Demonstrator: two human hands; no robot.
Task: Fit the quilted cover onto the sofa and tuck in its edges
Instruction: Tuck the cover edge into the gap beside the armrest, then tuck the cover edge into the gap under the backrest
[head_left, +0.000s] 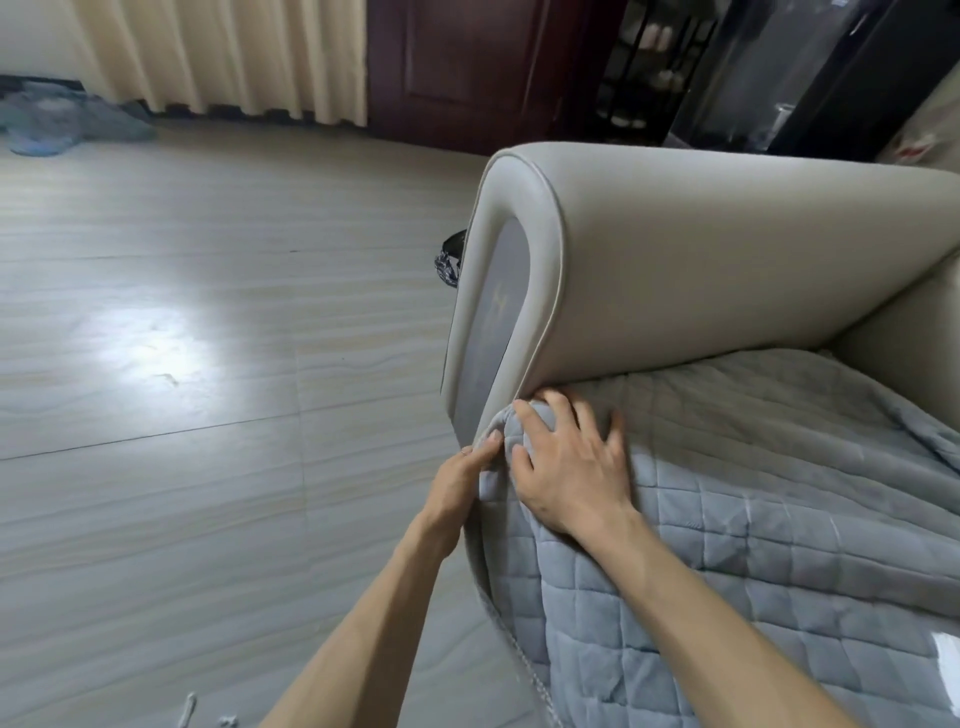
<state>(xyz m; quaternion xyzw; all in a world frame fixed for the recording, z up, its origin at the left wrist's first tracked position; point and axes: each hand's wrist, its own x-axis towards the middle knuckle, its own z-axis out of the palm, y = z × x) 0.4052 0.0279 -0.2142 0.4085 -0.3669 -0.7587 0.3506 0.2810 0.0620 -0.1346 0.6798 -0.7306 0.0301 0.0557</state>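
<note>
A grey quilted cover (753, 545) lies over the seat of a beige sofa (727, 249) and hangs down its front. At the seat's front left corner, just below the rounded armrest, the cover is bunched into a fold. My left hand (462, 478) pinches that fold's edge from the floor side. My right hand (566, 467) lies on top of the corner with its fingers spread, pressing the cover toward the gap under the armrest.
Pale wood-look floor (182, 364) stretches to the left. Cream curtains (218, 57) and a dark wooden door (467, 67) stand at the back, with a dark shelf unit (649, 67) behind the sofa. A bluish plastic bag (47, 124) lies far left.
</note>
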